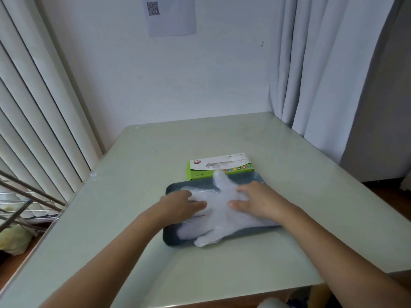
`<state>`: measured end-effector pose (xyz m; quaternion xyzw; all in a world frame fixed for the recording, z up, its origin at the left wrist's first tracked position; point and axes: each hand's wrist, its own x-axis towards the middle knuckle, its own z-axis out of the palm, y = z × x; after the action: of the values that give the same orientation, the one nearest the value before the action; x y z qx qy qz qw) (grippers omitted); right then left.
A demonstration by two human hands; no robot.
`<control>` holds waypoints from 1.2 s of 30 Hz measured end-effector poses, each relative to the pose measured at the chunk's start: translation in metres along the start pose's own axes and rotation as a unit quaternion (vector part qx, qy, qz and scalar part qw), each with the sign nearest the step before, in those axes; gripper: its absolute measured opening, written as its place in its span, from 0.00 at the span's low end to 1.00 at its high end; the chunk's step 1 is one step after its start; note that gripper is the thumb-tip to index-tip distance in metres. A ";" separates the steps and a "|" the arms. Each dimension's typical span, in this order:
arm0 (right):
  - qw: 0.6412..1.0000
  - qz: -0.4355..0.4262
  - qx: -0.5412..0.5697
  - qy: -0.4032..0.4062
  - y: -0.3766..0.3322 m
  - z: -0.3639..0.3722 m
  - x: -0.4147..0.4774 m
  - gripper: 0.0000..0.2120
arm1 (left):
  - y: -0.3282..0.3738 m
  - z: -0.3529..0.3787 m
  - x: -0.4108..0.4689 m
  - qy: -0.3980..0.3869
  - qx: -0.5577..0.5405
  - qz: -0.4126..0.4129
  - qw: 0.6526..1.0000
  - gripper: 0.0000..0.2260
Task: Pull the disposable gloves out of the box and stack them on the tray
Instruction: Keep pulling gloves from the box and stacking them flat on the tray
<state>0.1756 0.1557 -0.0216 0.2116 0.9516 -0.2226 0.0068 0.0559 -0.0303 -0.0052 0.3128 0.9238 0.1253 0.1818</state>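
- Gloves lie flat on the tray, just in front of the box on the desk.
- Grip: left hand and right hand are both flat, fingers straight, pressing the gloves; nothing pinched.
- Judged handling: thin, limp, light, slippery film; best pinched at the cuff.

- We see soft, even daylight, fairly bright, with a cool bluish cast.
- The blinds at 9 o'clock are the brightest zone.
- The table shows a faint sheen toward 12 o'clock.
- Shadows are weak; we find only a soft dark rim beneath the tray.
- Wide-angle bending tilts the blinds and the curtain at 3 o'clock.
- Detail is soft: the paper at 12 o'clock looks smeared.
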 end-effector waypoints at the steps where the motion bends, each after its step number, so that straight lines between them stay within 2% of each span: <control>1: 0.999 -0.014 0.016 0.042 -0.001 -0.006 0.004 0.26 | 0.000 -0.008 0.004 0.038 0.002 0.004 0.999 0.20; 4: 0.988 -0.050 0.053 0.136 -0.006 -0.024 0.020 0.16 | -0.001 -0.026 0.025 0.111 -0.042 0.017 0.993 0.23; 7: 0.985 -0.073 0.047 0.147 -0.011 -0.034 0.041 0.13 | -0.005 -0.033 0.052 0.129 -0.086 0.026 0.988 0.21; 10: 0.989 -0.086 0.023 0.121 -0.008 -0.037 0.070 0.13 | -0.005 -0.033 0.081 0.125 -0.107 0.044 0.985 0.20; 14: 0.991 -0.099 0.005 0.090 -0.005 -0.035 0.107 0.13 | -0.001 -0.027 0.107 0.089 -0.136 0.070 0.984 0.23; 17: 0.988 -0.147 -0.011 0.039 -0.002 -0.030 0.127 0.15 | -0.003 -0.020 0.121 0.064 -0.158 0.085 0.982 0.26; 20: 0.979 -0.200 -0.035 0.000 0.001 -0.029 0.140 0.15 | -0.007 -0.017 0.129 0.035 -0.176 0.085 0.980 0.28; 24: 0.951 -0.269 -0.148 -0.036 0.002 -0.034 0.157 0.12 | -0.011 -0.013 0.137 0.022 -0.182 0.090 0.979 0.30; 28: 0.944 -0.294 -0.151 -0.012 0.000 -0.036 0.167 0.10 | -0.014 -0.011 0.140 0.023 -0.184 0.089 0.979 0.31; 36: 0.924 -0.334 -0.152 0.110 0.009 -0.013 0.159 0.08 | -0.016 -0.011 0.140 0.005 -0.188 0.095 0.978 0.33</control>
<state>0.0357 0.2320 -0.0304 -0.0990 0.9842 -0.0397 -0.1410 -0.0608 0.0437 -0.0365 0.3587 0.8509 0.3145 0.2202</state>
